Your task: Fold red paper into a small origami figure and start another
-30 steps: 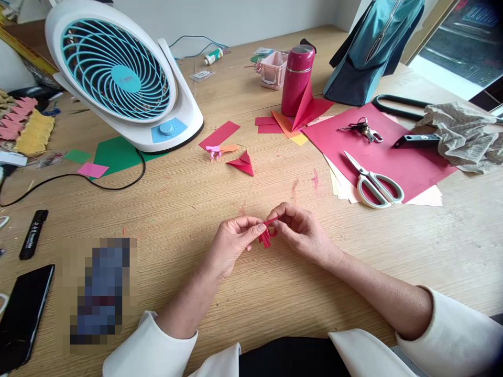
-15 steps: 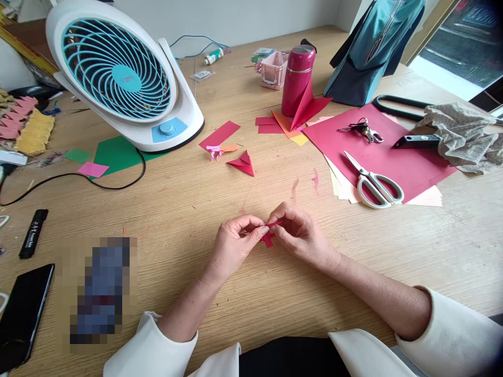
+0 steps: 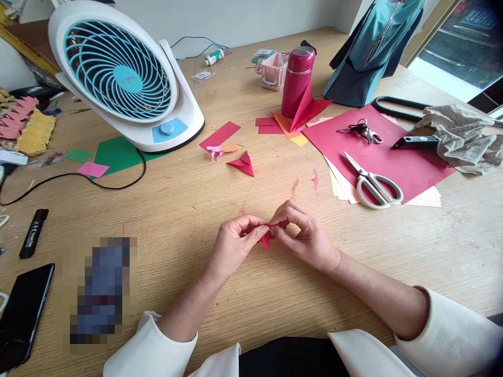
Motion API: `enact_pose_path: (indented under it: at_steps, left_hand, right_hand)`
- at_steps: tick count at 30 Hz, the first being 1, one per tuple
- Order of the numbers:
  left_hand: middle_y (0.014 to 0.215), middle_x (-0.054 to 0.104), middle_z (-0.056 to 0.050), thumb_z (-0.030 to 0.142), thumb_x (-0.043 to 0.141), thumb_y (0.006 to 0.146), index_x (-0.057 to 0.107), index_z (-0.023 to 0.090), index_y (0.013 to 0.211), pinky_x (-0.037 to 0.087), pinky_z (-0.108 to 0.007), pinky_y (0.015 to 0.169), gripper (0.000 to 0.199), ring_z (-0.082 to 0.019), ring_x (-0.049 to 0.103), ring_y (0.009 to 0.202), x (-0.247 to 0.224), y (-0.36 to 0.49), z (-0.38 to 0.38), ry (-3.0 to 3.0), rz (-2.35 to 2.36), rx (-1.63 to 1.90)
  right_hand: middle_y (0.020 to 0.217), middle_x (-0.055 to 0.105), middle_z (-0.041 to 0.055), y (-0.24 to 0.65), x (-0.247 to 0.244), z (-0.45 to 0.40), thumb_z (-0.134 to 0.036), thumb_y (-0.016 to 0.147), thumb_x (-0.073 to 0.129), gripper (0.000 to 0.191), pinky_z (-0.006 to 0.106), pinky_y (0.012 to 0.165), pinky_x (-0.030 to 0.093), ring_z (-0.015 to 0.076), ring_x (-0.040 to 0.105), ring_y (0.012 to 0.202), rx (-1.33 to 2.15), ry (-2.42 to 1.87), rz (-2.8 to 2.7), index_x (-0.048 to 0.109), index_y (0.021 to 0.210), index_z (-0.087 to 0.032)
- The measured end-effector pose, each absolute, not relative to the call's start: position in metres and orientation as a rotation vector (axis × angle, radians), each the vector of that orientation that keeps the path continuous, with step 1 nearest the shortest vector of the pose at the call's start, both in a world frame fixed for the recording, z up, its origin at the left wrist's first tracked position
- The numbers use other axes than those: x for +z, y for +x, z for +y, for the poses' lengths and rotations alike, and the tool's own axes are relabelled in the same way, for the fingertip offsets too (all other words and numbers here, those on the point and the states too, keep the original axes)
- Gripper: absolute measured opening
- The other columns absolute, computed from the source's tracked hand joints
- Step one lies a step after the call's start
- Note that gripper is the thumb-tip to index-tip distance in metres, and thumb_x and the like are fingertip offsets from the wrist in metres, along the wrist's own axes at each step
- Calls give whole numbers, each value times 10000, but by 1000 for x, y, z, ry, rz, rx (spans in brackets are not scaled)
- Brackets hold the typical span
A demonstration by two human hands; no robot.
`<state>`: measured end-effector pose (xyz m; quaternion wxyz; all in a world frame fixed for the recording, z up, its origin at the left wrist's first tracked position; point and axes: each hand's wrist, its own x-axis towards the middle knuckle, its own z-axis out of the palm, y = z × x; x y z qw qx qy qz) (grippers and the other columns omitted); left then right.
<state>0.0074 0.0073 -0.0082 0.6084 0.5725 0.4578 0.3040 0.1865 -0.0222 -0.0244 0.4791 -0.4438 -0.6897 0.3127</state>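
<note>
Between my two hands, above the table at the centre of the view, is a small red folded paper [image 3: 266,241] with narrow ends hanging down. My left hand [image 3: 238,242] pinches its left part between thumb and forefinger. The right part is pinched by the fingertips of my right hand [image 3: 301,234], which nearly touches the left thumb. Fingers cover much of the paper. Farther back lie a red folded paper triangle [image 3: 243,164], a pink and orange paper piece [image 3: 220,150] and a red paper strip [image 3: 220,135].
A white fan [image 3: 173,131] stands back left. Behind are a red flask [image 3: 296,78] and a teal bag [image 3: 365,63]. Scissors [image 3: 377,183] and keys [image 3: 363,130] lie on red sheets [image 3: 338,133] at right. A marker [image 3: 33,233] and a phone [image 3: 25,317] are at left.
My right hand has shifted slightly, its fingers raised a little and moved right along the paper. The hanging paper ends have turned slightly. My left hand has stayed in place.
</note>
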Motion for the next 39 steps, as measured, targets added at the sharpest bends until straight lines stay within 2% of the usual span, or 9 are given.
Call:
enact_pose_path:
  at_steps: [4, 14, 20, 25, 32, 36, 39]
  left_hand:
    - [620, 640, 3, 331, 697, 835, 707, 158, 764, 416, -228, 602, 187, -107, 546, 599, -6, 8, 7, 1253, 1051, 685]
    - [702, 645, -7, 408, 804, 722, 671, 147, 792, 276, -190, 496, 301, -71, 478, 585, -5, 8, 6, 916, 1054, 606]
    - [686, 632, 1, 356, 910, 587, 674, 137, 736, 224, -147, 449, 354, -32, 422, 536, -6, 7, 9, 578, 997, 571]
    - [686, 641, -11, 298, 943, 541, 692, 121, 736, 229, -114, 434, 363, -20, 444, 538, -8, 8, 11, 442, 980, 535]
    - [666, 643, 0, 338, 920, 589, 677, 126, 745, 257, -119, 434, 359, -21, 442, 522, -6, 8, 8, 561, 969, 556]
    - [652, 647, 7, 363, 843, 709, 670, 135, 761, 354, -151, 489, 290, -51, 512, 552, -5, 9, 7, 879, 989, 651]
    - [675, 666, 4, 301, 768, 798, 689, 140, 786, 445, -196, 577, 180, -80, 584, 588, -5, 8, 6, 1196, 1006, 729]
  right_hand:
    - [756, 599, 26, 181, -20, -22, -142, 895, 573, 130, 265, 602, 471, 131, 590, 673, 901, -1143, -1533, 613, 783, -194]
    - [744, 630, 24, 180, -31, -21, -248, 901, 601, 121, 272, 632, 503, 137, 595, 668, 1103, -1200, -1390, 601, 795, -188]
    - [756, 652, 31, 178, -34, -21, -327, 904, 618, 158, 297, 676, 532, 153, 623, 703, 1247, -1170, -1306, 613, 840, -183]
    - [778, 663, 35, 179, -35, -21, -337, 907, 607, 168, 302, 690, 539, 159, 638, 725, 1257, -1187, -1296, 614, 835, -185]
    - [742, 655, 36, 179, -35, -20, -329, 908, 607, 178, 305, 667, 528, 153, 626, 685, 1267, -1147, -1287, 613, 822, -173]
    - [708, 639, 13, 178, -35, -18, -339, 897, 644, 184, 281, 629, 512, 131, 610, 636, 1325, -1029, -1227, 601, 822, -177]
    - [712, 638, 9, 179, -33, -17, -335, 891, 664, 183, 269, 626, 498, 128, 612, 647, 1349, -974, -1217, 595, 817, -182]
